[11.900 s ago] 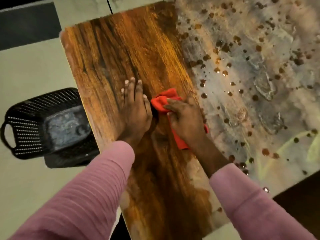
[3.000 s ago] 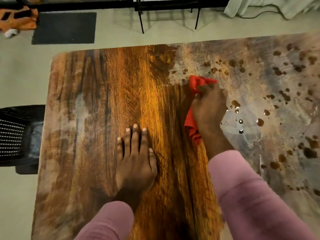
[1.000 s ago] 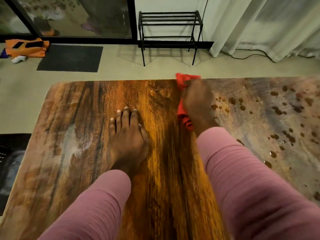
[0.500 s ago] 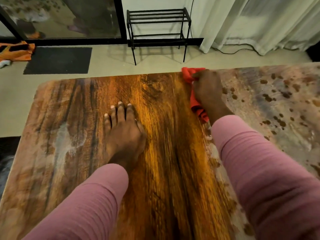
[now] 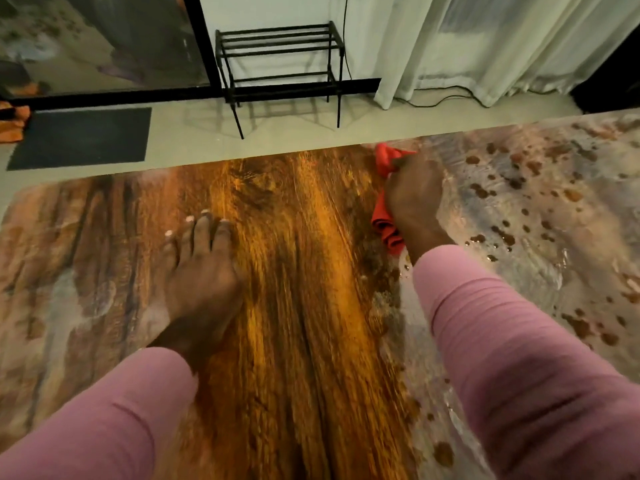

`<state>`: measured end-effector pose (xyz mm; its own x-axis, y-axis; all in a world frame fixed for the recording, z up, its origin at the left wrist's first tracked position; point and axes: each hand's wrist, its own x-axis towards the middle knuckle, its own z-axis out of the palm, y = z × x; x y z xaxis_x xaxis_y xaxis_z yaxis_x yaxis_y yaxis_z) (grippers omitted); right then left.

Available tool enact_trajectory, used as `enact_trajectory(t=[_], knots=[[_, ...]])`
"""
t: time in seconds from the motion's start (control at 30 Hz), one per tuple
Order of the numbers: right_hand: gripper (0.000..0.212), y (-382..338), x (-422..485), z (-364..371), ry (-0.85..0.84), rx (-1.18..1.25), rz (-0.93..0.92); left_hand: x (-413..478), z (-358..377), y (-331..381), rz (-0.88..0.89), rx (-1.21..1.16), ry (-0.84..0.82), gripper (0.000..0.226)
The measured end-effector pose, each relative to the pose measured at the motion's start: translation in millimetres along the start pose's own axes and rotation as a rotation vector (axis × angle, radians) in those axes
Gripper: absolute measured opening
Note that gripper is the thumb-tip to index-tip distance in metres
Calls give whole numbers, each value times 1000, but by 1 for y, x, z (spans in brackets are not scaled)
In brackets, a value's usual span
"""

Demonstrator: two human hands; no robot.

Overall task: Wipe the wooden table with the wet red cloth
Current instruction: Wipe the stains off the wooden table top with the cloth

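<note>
Wood-grain worktop point(image 5: 294, 341) fills most of the view. Its centre strip is dark, glossy orange-brown. Its right portion is pale and greyish, with scattered brown spots point(image 5: 481, 192). Beyond the far edge, a pale curtain point(image 5: 485, 46) hangs to the floor at right, a dark mat point(image 5: 83, 136) lies at left, and a black metal rack point(image 5: 280, 64) stands between them. The left hand point(image 5: 201, 271) lies palm down on the worktop, left of centre, with its fingers point(image 5: 202, 233) straight and close together. The right hand point(image 5: 414, 199) is at the far edge, on the border between the dark and pale zones. Its fingers are bent over the red cloth point(image 5: 383, 225) and grip it against the surface. The cloth protrudes past the fingertips and beside the wrist.
</note>
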<state>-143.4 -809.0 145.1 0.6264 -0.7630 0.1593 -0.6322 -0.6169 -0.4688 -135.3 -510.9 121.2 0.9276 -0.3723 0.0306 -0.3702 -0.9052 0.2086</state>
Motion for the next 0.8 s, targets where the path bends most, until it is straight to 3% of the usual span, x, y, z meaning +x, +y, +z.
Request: enact_trajectory(t=[0.13, 0.23, 0.3, 0.47, 0.6, 0.67, 0.8], knots=[[28, -11, -2, 7, -86, -21, -85, 0, 0, 41, 39, -44, 40, 55], [34, -15, -18, 10, -271, -32, -364, 0, 10, 89, 85, -110, 6, 56], [36, -6, -14, 4, -311, -28, -455, 4, 17, 110, 113, -123, -11, 56], [33, 19, 32, -4, -98, -89, -172, 8, 28, 95, 128, -136, -62, 59], [28, -2, 47, 7, -68, -76, -89, 5, 34, 93, 165, -140, -30, 66], [31, -18, 41, 16, -113, -52, -161, 7, 35, 95, 153, -145, -33, 65], [36, -22, 20, 22, -302, -29, -492, 7, 35, 95, 151, -132, -55, 63]])
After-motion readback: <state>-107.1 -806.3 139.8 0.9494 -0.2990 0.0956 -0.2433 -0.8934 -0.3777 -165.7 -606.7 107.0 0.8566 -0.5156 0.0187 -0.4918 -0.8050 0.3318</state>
